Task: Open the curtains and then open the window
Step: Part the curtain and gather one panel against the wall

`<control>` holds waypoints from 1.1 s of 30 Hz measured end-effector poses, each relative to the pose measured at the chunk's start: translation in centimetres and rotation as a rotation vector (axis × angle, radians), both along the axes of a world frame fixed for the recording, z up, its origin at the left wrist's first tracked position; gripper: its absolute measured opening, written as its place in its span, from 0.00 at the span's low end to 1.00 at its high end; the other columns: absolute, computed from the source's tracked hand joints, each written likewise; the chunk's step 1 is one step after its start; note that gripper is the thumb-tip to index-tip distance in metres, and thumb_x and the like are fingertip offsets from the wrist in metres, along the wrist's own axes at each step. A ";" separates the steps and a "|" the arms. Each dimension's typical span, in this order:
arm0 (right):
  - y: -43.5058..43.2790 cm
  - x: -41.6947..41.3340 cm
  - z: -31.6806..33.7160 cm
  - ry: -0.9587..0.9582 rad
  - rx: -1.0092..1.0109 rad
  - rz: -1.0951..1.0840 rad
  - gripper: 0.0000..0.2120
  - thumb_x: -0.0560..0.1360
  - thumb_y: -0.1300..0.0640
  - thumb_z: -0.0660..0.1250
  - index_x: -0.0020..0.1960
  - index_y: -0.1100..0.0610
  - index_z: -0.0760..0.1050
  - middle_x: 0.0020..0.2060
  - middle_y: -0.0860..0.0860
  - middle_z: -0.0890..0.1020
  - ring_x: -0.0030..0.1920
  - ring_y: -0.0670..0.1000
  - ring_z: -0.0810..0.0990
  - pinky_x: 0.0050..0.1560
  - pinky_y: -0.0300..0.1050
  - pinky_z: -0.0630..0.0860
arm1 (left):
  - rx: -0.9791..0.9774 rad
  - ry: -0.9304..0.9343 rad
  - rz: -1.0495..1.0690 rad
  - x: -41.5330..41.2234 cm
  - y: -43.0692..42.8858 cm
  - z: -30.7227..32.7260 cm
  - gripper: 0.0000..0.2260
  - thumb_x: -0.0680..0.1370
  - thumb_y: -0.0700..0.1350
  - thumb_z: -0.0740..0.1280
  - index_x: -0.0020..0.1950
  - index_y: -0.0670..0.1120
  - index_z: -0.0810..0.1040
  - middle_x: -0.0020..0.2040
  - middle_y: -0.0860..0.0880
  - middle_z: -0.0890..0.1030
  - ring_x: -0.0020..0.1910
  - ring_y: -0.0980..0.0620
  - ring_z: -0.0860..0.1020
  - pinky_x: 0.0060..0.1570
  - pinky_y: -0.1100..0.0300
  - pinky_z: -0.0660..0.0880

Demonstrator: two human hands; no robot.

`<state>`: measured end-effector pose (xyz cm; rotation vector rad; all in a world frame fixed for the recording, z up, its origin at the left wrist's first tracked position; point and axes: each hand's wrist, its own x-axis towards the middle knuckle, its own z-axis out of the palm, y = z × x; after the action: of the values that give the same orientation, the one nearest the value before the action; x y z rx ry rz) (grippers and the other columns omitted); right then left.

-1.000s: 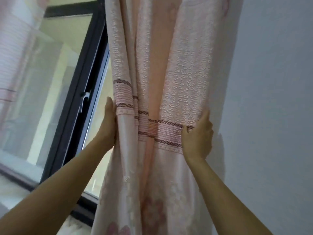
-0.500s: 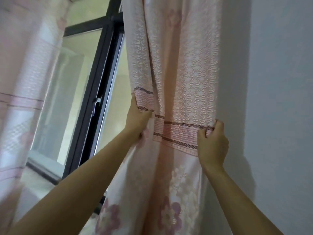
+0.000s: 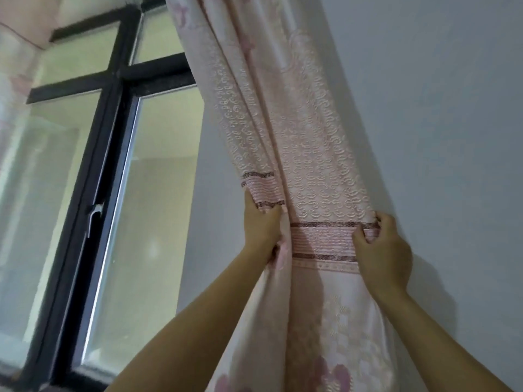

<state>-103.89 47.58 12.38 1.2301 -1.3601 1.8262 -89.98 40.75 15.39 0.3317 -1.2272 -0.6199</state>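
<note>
A pink patterned curtain [image 3: 311,154] hangs bunched against the grey wall, right of the window. My left hand [image 3: 261,227] grips its left folds just below a dark striped band. My right hand [image 3: 382,250] clutches the curtain's right edge at the same band, close to the wall. The window [image 3: 119,176] has a black frame, frosted panes and a pale handle [image 3: 93,219] on the middle upright; both sashes look closed. A second pink curtain [image 3: 17,114] shows at the far left edge.
The plain grey wall [image 3: 438,137] fills the right side. A strip of wall [image 3: 195,222] separates the window from the gathered curtain. The black sill rail [image 3: 85,374] runs along the bottom left.
The curtain has been drawn further right and bunched tighter against the wall, with both hands moving along. More of the right pane and the wall strip beside it is uncovered.
</note>
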 end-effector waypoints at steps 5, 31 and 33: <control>4.0 -4.7 1.4 0.060 0.044 -0.155 0.11 0.74 0.62 0.62 0.56 0.63 0.70 0.44 0.65 0.80 0.44 0.66 0.77 0.39 0.47 0.62 | -0.031 -0.062 -0.159 -6.7 2.8 -0.4 0.20 0.72 0.33 0.62 0.62 0.48 0.69 0.49 0.52 0.78 0.49 0.51 0.78 0.48 0.65 0.75; 18.4 -12.0 5.9 0.237 0.291 -0.524 0.10 0.76 0.66 0.51 0.57 0.61 0.61 0.51 0.65 0.77 0.47 0.64 0.76 0.39 0.50 0.64 | -0.046 -0.141 -0.357 -18.6 13.7 0.0 0.22 0.71 0.30 0.61 0.64 0.41 0.70 0.51 0.46 0.78 0.51 0.47 0.77 0.55 0.54 0.73; 17.4 -11.3 5.5 0.268 0.300 -0.502 0.11 0.76 0.68 0.51 0.58 0.63 0.62 0.50 0.66 0.77 0.47 0.65 0.76 0.38 0.49 0.63 | -0.015 -0.165 -0.308 -16.8 12.5 -0.9 0.22 0.70 0.30 0.61 0.64 0.41 0.71 0.52 0.45 0.78 0.51 0.46 0.77 0.55 0.54 0.74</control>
<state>-115.23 64.98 17.84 1.0969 -1.6408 1.1040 -106.82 53.25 14.53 0.1839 -1.4547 -0.8598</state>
